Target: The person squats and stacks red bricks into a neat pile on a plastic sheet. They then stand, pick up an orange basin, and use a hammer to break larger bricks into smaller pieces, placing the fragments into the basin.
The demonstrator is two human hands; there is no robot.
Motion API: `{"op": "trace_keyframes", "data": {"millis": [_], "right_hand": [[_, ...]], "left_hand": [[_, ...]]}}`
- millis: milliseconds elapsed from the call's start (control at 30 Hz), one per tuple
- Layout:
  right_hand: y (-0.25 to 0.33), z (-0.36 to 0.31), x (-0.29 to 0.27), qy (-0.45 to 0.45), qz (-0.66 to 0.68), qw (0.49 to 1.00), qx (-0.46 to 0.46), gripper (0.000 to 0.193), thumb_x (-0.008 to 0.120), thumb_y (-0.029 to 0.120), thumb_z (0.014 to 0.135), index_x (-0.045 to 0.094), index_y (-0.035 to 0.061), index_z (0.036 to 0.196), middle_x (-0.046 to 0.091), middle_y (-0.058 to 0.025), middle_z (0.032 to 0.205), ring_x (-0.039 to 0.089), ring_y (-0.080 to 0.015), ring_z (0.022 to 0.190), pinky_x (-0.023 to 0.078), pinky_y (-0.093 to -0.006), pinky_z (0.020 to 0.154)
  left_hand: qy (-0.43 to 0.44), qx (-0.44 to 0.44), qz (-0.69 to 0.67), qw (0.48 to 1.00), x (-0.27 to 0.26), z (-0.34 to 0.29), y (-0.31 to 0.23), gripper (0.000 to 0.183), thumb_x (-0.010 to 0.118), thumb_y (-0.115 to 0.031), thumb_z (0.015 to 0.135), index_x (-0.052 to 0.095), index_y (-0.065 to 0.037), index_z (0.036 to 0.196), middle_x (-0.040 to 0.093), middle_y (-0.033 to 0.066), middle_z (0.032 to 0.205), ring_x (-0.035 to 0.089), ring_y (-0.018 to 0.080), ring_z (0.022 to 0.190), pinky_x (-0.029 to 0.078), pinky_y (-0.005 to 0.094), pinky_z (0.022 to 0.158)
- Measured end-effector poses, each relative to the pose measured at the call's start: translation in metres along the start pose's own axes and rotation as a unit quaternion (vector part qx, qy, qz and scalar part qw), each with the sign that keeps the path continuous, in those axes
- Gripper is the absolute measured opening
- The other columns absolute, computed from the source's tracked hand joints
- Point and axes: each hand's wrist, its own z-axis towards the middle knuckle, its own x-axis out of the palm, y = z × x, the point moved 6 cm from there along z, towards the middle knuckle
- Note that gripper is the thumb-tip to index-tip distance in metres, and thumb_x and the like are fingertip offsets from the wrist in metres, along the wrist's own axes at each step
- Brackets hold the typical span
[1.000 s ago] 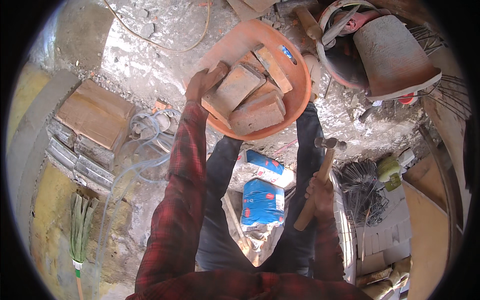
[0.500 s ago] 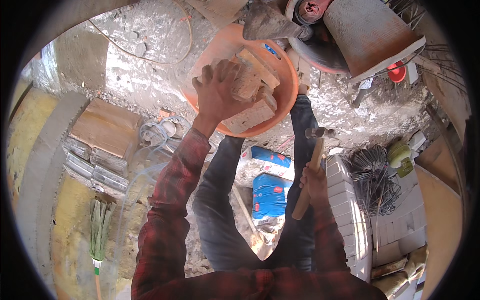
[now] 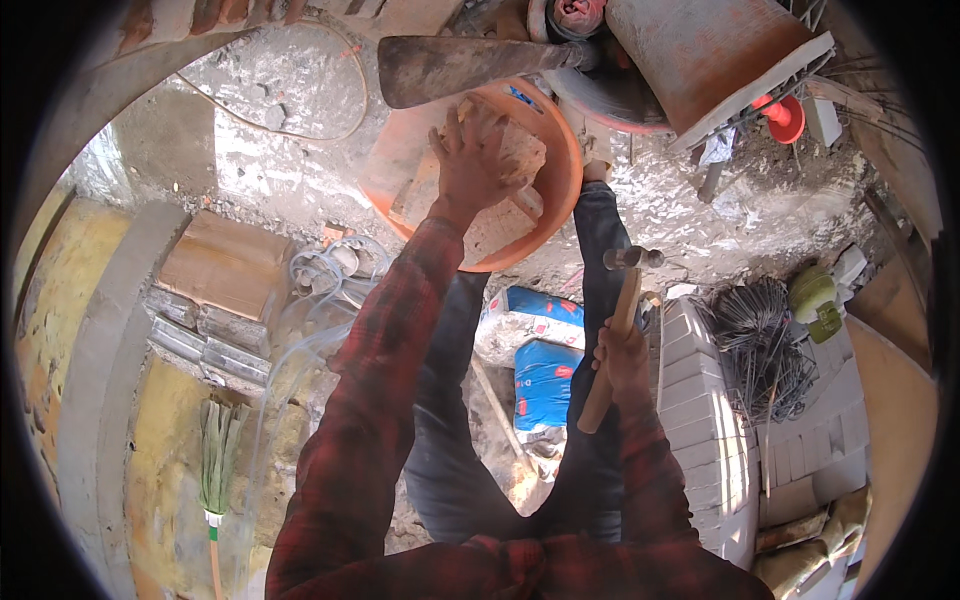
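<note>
An orange plastic basin (image 3: 572, 185) sits beyond my knees with broken pieces of brick in it. My left hand (image 3: 472, 172) is over the basin, its fingers spread across a rough brick piece (image 3: 526, 152) that it touches. Another pale brick piece (image 3: 495, 238) lies under the wrist, partly covered by my arm. My right hand (image 3: 623, 358) is closed around the wooden handle of a hammer (image 3: 628, 295). The hammer is held above my right leg, its metal head pointing away from me.
A dark flat metal blade (image 3: 460, 68) juts over the basin's far rim. A large clay-coloured bucket (image 3: 700, 60) lies tilted at far right. Blue bags (image 3: 545, 375) lie between my legs. Stacked white blocks (image 3: 695, 410) and wire (image 3: 760, 340) are at right, clear hose (image 3: 330, 270) at left.
My left hand has moved right and slightly away, with its fingers more spread over the brick. The metal blade now reaches further left across the view. The right hand still grips the hammer.
</note>
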Motion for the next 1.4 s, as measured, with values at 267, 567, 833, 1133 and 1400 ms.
{"op": "trace_keyframes", "data": {"millis": [267,567,833,1133,1400], "right_hand": [[-0.025,0.026,-0.018,-0.039,-0.116,0.989,-0.084,0.022,0.062,0.01,0.09,0.053,0.0057,0.11,0.051,0.0008,0.074,0.052,-0.0083,0.056,0.047,-0.0276,0.048],[-0.015,0.023,-0.015,-0.022,-0.096,0.994,-0.047,0.022,0.063,0.01,0.091,0.054,0.005,0.111,0.052,0.0003,0.074,0.053,-0.0087,0.056,0.047,-0.028,0.047],[0.016,0.002,-0.005,0.002,-0.021,0.999,0.043,0.023,0.062,0.01,0.09,0.054,0.0049,0.111,0.052,0.0003,0.074,0.053,-0.0087,0.057,0.047,-0.0279,0.048],[0.016,0.006,-0.008,0.001,-0.051,0.998,0.038,0.022,0.062,0.01,0.089,0.054,0.0066,0.11,0.054,0.0006,0.077,0.053,-0.0086,0.057,0.048,-0.0284,0.048],[0.022,0.005,-0.007,0.025,-0.013,0.999,0.025,0.02,0.06,0.01,0.092,0.053,0.0071,0.111,0.051,0.0013,0.076,0.049,-0.0086,0.054,0.045,-0.0282,0.046]], "left_hand": [[0.144,-0.007,0.051,0.988,-0.017,0.025,-0.005,0.107,0.08,-0.068,0.066,0.035,-0.03,0.155,0.029,0.013,0.157,0.033,0.0437,0.137,0.04,0.0619,0.102],[0.057,0.191,0.203,0.959,-0.033,0.029,0.015,0.11,0.092,-0.026,0.06,0.036,-0.025,0.155,0.047,0.0083,0.148,0.054,0.0385,0.119,0.052,0.0462,0.096],[0.149,0.255,0.102,0.95,-0.014,0.024,0.018,0.083,0.081,-0.012,0.071,0.048,-0.02,0.147,0.044,0.0058,0.153,0.047,0.04,0.134,0.05,0.0454,0.1],[0.123,0.17,0.046,0.977,-0.025,-0.014,0.01,0.082,0.076,-0.037,0.081,0.04,-0.023,0.152,0.033,0.007,0.161,0.023,0.0393,0.15,0.022,0.0583,0.12],[-0.116,-0.234,-0.535,0.804,-0.127,-0.049,0.128,0.035,0.068,-0.017,0.095,0.063,-0.001,0.125,0.072,0.0151,0.114,0.068,0.025,0.109,0.052,0.0342,0.093]]}}
